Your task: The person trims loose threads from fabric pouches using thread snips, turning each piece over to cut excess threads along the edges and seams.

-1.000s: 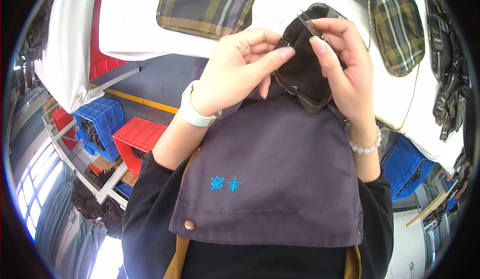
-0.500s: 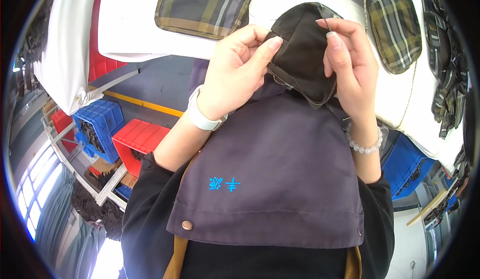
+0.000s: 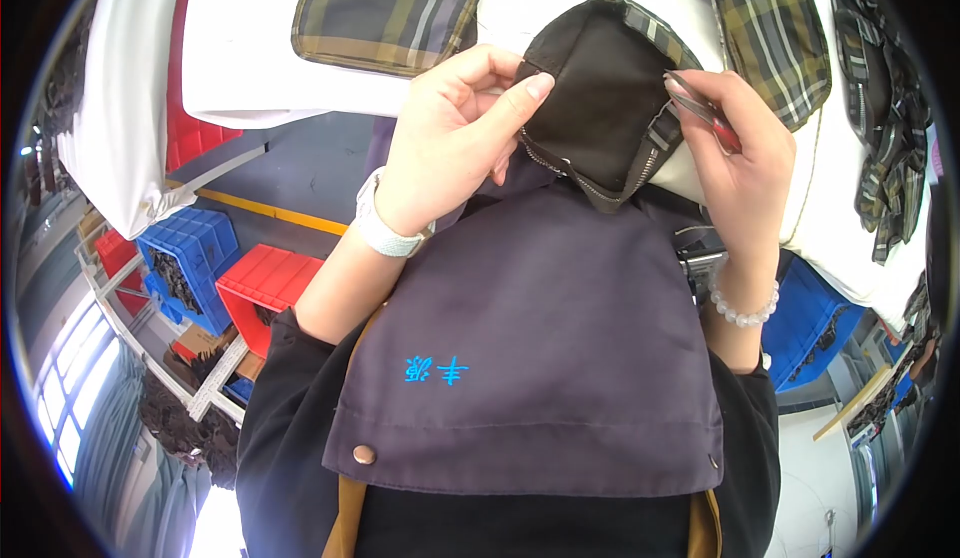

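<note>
Far left, blue crate [image 3: 190,243] with dark stuff in it, red crate [image 3: 270,278] just beside. Plaid piece [image 3: 385,13] flat on white table [image 3: 240,43], beyond left hand [image 3: 445,128].

Left hand: thumb and fingers closed in a pinch on the left edge of black pouch [image 3: 600,103], other fingers curled in. Pouch is held up between the two hands, above the near table edge and the top of the dark apron [image 3: 530,328]. Rounded end points away from the wearer, zipper [image 3: 645,168] end points back at the apron. Long axis runs roughly away from the body, zipper end low. Plaid trim [image 3: 660,33] shows along the far right edge.

Right hand [image 3: 740,163]: right of pouch, thumb and fingers nearly closed around small metal tool [image 3: 707,111] with a red part; tool tip at the pouch's right edge, can't tell if touching.

Farther right, another plaid piece [image 3: 772,43] on table, blue crate [image 3: 815,323] below it, then plaid bundle [image 3: 883,158] at the far right.
</note>
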`<action>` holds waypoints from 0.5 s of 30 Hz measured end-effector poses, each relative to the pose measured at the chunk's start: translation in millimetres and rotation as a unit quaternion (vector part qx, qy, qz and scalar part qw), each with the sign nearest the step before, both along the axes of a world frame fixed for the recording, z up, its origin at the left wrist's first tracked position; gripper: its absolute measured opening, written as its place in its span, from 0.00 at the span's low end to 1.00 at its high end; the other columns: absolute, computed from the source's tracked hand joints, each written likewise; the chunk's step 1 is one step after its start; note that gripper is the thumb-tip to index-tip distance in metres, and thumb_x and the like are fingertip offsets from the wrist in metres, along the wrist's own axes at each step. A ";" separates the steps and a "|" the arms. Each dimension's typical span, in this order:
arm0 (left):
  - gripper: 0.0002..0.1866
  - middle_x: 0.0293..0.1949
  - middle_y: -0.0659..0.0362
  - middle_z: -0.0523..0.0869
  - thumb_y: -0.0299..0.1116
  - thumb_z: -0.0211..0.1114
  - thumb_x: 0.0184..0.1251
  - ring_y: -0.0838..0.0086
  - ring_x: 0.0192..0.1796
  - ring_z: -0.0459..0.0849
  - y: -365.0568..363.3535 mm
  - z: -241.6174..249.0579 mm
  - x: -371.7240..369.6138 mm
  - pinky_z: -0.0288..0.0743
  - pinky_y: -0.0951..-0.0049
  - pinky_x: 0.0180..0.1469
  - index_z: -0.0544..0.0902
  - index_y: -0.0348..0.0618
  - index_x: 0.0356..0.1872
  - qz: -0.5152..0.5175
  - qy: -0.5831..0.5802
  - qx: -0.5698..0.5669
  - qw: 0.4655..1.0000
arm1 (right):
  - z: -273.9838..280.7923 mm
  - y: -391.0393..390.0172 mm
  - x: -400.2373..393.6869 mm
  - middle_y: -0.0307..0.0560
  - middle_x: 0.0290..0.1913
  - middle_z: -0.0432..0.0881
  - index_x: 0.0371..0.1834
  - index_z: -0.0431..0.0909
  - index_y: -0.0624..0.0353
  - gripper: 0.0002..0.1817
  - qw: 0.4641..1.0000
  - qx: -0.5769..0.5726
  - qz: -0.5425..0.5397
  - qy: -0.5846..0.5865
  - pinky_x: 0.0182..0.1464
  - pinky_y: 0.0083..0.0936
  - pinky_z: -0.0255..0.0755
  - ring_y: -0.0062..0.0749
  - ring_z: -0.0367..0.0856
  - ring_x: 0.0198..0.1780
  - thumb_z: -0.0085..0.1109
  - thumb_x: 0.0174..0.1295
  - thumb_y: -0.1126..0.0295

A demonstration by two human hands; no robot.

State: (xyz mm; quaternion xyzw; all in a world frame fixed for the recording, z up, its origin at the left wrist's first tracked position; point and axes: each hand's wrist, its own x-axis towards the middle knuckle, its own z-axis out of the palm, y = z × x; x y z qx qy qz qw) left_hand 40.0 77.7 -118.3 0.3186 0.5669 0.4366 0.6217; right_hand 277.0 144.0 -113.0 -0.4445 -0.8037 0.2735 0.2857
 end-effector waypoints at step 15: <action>0.07 0.23 0.69 0.81 0.30 0.65 0.77 0.92 0.19 0.71 -1.3 -2.9 1.6 0.66 0.86 0.19 0.82 0.36 0.46 0.005 -0.005 0.004 1.000 | 9.6 9.1 5.4 0.44 0.30 0.85 0.43 0.83 0.56 0.12 0.985 0.022 0.070 -0.157 0.30 0.26 0.72 0.37 0.84 0.28 0.68 0.55 0.78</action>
